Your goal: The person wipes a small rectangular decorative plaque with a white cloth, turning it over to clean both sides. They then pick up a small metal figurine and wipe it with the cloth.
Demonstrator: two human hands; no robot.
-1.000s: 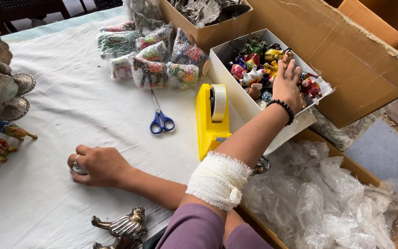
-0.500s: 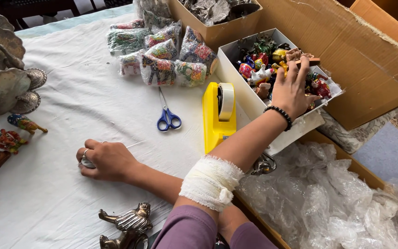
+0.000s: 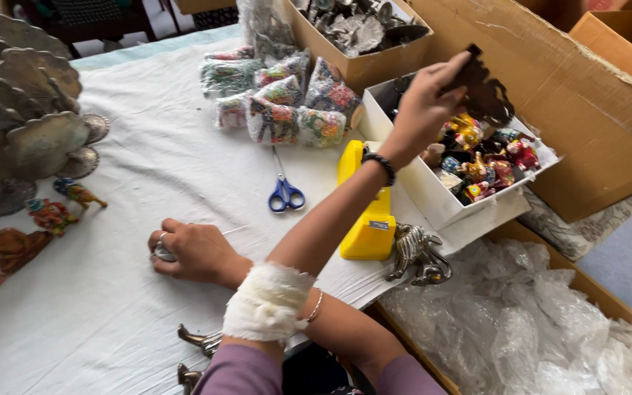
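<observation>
The right hand, which a second ago lay down among the painted figurines in the white box, has come up out of it. Its fingers now pinch a dark flat figure, held in the air above the box toward one o'clock; before, they held nothing that could be seen. The wearer's view has dropped and swung right, so a silver animal figurine now shows at the counter edge, just at four o'clock of the yellow tape dispenser.
</observation>
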